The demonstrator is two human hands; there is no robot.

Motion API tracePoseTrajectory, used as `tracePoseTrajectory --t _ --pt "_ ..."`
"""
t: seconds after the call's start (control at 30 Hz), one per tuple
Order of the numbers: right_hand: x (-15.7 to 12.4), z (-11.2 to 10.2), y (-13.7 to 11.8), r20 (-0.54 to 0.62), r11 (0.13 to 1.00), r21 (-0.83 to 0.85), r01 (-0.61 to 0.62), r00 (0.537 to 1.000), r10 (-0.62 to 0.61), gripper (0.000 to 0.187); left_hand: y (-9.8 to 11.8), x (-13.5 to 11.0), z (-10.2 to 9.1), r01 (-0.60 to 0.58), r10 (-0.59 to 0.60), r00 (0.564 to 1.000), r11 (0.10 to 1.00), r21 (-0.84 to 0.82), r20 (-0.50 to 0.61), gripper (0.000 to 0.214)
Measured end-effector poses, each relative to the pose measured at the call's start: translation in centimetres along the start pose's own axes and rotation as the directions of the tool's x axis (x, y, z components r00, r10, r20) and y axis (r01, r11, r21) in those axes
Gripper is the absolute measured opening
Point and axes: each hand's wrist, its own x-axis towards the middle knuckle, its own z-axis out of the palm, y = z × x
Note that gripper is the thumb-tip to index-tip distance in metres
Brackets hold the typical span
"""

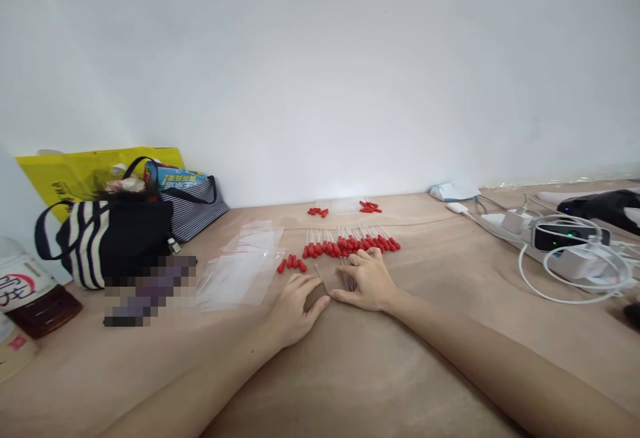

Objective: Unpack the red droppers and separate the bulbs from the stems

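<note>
A row of thin clear droppers with red bulbs lies across the middle of the table. Both my hands rest on the table just in front of that row, thumbs nearly touching. My left hand lies palm down with fingers curled a little, near a few loose red-bulb droppers. My right hand lies flat with fingers stretched over several thin clear tubes. Two smaller groups of red bulbs lie farther back by the wall.
Clear zip bags lie left of my hands. A striped bag and a yellow bag stand at the left, with bottles at the edge. A power strip with chargers and white cables fills the right side.
</note>
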Motion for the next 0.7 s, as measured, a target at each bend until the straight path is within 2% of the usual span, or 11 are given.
tracePoseTrajectory --t 0.1,0.2,0.3,0.4,0.53,0.7 --pt "0.0 0.2 0.3 -0.037 1.0 0.017 -0.025 0.999 0.026 0.039 0.0 0.4 0.0 -0.02 0.022 0.997 0.999 -0.032 0.08 0.031" --pt "0.1 0.4 1.4 -0.115 0.99 0.036 -0.136 0.984 0.139 0.036 0.0 0.9 0.1 -0.023 0.035 0.984 0.997 -0.068 0.175 0.036" --pt "0.1 0.7 3.0 -0.226 0.962 0.069 -0.265 0.935 0.274 0.028 0.1 1.5 0.1 -0.009 0.029 0.969 0.997 -0.082 0.244 0.038" --pt "0.1 0.7 4.5 -0.287 0.938 0.093 -0.334 0.893 0.347 0.02 0.1 2.1 0.3 0.003 0.025 0.966 0.994 -0.108 0.258 0.039" --pt "0.0 0.7 5.4 -0.303 0.924 0.061 -0.378 0.875 0.379 0.017 0.1 2.6 0.6 0.041 -0.005 0.967 0.989 -0.14 0.254 0.046" --pt "-0.1 0.5 5.7 -0.279 0.93 -0.003 -0.368 0.893 0.353 0.019 0.1 2.3 0.5 0.063 -0.014 0.962 0.984 -0.17 0.274 0.05"
